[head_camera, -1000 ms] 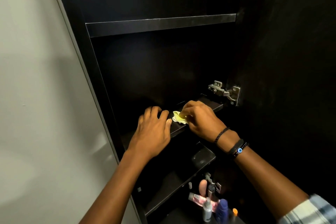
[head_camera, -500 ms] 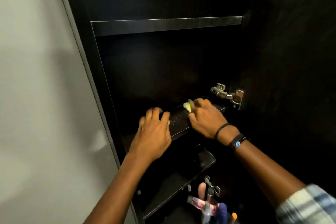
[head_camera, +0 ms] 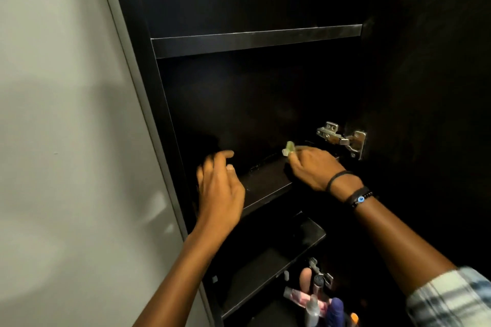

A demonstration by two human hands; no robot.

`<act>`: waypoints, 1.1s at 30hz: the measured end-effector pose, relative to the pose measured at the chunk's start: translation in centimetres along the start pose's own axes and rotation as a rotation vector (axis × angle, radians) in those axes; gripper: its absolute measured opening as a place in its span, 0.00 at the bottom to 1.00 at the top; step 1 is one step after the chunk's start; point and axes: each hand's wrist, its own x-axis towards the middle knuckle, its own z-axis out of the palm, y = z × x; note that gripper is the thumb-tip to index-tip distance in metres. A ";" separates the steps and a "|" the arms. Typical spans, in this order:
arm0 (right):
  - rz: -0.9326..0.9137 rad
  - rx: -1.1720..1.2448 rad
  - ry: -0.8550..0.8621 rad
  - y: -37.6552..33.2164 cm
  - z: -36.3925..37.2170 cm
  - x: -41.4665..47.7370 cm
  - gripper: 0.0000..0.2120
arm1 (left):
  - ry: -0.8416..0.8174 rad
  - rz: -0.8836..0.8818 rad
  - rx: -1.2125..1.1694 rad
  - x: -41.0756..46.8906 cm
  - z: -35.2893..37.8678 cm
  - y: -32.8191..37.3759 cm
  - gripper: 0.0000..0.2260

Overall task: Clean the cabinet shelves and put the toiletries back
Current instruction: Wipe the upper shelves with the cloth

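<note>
A dark open cabinet fills the view. Its middle shelf (head_camera: 265,183) lies under both my hands. My right hand (head_camera: 313,167) holds a small yellow-green cloth (head_camera: 289,148) against the back right part of that shelf, near the metal hinge (head_camera: 342,139); only a bit of the cloth shows past my fingers. My left hand (head_camera: 220,188) hovers just above the shelf's left front, fingers loosely spread and blurred, holding nothing. Several toiletries (head_camera: 318,302), bottles and tubes, stand clustered at the bottom right, below the lower shelf (head_camera: 268,271).
An upper shelf (head_camera: 255,40) runs across the cabinet above my hands. The open cabinet door (head_camera: 430,114) stands dark on the right. A pale wall (head_camera: 66,141) borders the cabinet's left side. A second hinge (head_camera: 320,272) sits just above the toiletries.
My right hand has slid the cloth from the shelf's front edge toward the back right, by the hinge. My left hand has lifted off the shelf edge and shifted left.
</note>
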 end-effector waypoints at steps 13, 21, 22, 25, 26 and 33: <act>-0.171 -0.138 0.059 -2.8 1.8 -1.4 0.28 | -0.127 -0.335 -0.602 0.2 -5.2 4.3 0.21; -0.239 0.132 0.061 -6.8 3.3 -2.6 0.19 | -0.134 -0.249 -0.538 -0.3 -7.0 5.9 0.26; -0.363 0.185 0.076 -9.1 4.0 -4.6 0.17 | -0.124 -0.229 -0.546 -0.2 -7.2 6.1 0.26; -0.650 0.225 0.153 -13.3 3.7 -8.4 0.14 | -0.121 -0.207 -0.566 0.1 -7.5 6.5 0.27; -0.662 0.249 0.137 -13.1 3.5 -8.0 0.14 | -0.123 -0.205 -0.574 0.2 -7.6 6.4 0.27; 0.093 0.035 -0.068 0.7 0.7 2.0 0.23 | -0.185 -0.242 -0.579 -0.6 -7.6 5.7 0.26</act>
